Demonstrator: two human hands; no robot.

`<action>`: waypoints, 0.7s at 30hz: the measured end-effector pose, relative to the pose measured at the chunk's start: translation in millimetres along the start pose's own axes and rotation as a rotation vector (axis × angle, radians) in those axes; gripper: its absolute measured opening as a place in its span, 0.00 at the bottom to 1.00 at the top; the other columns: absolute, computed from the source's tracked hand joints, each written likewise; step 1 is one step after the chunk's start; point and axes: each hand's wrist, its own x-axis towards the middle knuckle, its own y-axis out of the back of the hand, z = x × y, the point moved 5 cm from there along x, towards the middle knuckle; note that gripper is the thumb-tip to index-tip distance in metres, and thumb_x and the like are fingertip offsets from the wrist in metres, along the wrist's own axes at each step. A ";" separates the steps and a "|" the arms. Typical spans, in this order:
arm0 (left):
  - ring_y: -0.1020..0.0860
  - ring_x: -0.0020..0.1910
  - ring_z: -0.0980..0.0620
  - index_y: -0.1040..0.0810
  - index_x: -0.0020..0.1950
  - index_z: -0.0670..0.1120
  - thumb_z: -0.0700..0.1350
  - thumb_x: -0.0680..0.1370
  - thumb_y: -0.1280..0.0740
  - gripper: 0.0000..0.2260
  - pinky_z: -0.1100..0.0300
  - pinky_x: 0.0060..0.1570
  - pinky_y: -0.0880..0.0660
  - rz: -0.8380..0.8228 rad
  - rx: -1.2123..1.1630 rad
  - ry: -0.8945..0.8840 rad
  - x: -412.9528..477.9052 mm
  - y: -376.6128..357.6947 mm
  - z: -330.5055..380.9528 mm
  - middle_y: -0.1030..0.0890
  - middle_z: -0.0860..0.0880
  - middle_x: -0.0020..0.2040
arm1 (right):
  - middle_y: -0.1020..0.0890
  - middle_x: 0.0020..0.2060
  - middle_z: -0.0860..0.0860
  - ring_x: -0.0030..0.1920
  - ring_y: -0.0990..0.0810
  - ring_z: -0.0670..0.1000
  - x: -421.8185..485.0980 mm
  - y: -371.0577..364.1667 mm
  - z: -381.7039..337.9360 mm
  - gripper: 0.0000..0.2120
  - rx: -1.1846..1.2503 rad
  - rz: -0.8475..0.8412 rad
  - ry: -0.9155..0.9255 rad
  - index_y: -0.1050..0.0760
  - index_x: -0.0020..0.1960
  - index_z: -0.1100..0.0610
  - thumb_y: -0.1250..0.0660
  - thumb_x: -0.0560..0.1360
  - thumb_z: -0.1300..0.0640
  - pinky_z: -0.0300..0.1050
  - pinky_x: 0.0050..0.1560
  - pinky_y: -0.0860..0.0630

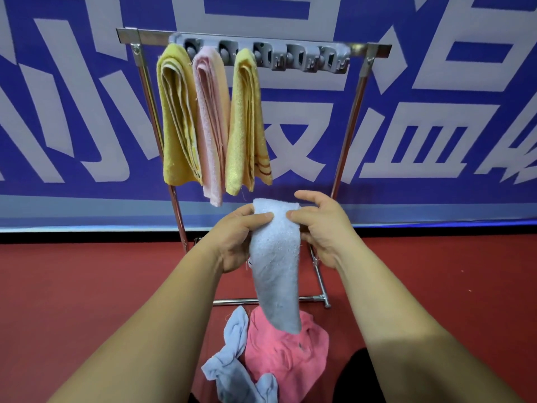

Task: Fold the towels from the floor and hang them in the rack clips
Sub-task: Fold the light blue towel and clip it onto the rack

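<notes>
In the upper left of the frame, on the metal rack (151, 36), three folded towels hang from the grey clip strip (308, 58): first a yellow towel (174, 117), then a pale pink towel (210, 120), then a second yellow towel (245, 126), each one touching its neighbour. To the right of them the other clips of the strip hold nothing. Below, in the middle of the frame, my left hand (235, 239) pinches the left edge of a light blue towel (276, 257), with the thumb lying across its front and the fingers curled behind it. This towel is folded into a narrow strip and hangs down between my hands, in front of the rack. My right hand (319, 228) grips its right edge with the thumb on the front; the forefinger is lifted a little above the cloth. At the bottom centre, on the red floor (87, 286), a crumpled blue towel (235, 365) lies just left of a bright pink towel (284, 353), and the two touch each other.
</notes>
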 end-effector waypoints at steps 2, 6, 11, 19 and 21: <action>0.15 0.52 0.46 0.18 0.68 0.45 0.38 0.79 0.28 0.16 0.53 0.51 0.19 -0.015 0.101 0.023 -0.3 2.6 -0.8 0.13 0.43 0.59 | 0.14 0.53 0.59 0.51 0.11 0.59 3.9 3.7 -6.4 0.22 0.055 0.041 0.018 0.22 0.66 0.53 0.26 0.75 0.68 0.61 0.54 0.15; 0.17 0.46 0.49 0.16 0.62 0.40 0.35 0.78 0.28 0.12 0.57 0.48 0.20 0.040 0.195 0.027 6.7 6.9 -0.9 0.13 0.43 0.52 | 0.15 0.58 0.60 0.52 0.12 0.58 5.8 5.9 -2.6 0.24 -0.022 0.030 -0.024 0.21 0.66 0.53 0.25 0.73 0.68 0.60 0.57 0.15; 0.17 0.43 0.49 0.17 0.60 0.37 0.33 0.79 0.31 0.10 0.57 0.43 0.20 0.106 0.222 -0.003 13.8 4.7 7.4 0.14 0.42 0.50 | 0.15 0.55 0.59 0.49 0.11 0.55 4.7 7.7 -12.8 0.24 0.010 -0.015 -0.014 0.22 0.68 0.55 0.26 0.74 0.69 0.52 0.49 0.13; 0.22 0.35 0.49 0.20 0.37 0.43 0.30 0.78 0.37 0.15 0.55 0.39 0.25 0.115 0.236 -0.045 17.7 -5.8 14.7 0.18 0.46 0.36 | 0.15 0.56 0.59 0.52 0.11 0.55 3.9 14.1 -17.1 0.21 0.001 0.013 -0.010 0.21 0.65 0.58 0.26 0.74 0.70 0.51 0.48 0.13; 0.22 0.35 0.48 0.20 0.46 0.41 0.33 0.78 0.36 0.07 0.54 0.40 0.24 0.141 0.203 -0.021 15.8 -6.0 14.2 0.18 0.46 0.36 | 0.14 0.55 0.57 0.51 0.11 0.54 4.3 12.4 -18.6 0.21 0.029 0.009 -0.001 0.22 0.65 0.58 0.27 0.75 0.71 0.47 0.45 0.14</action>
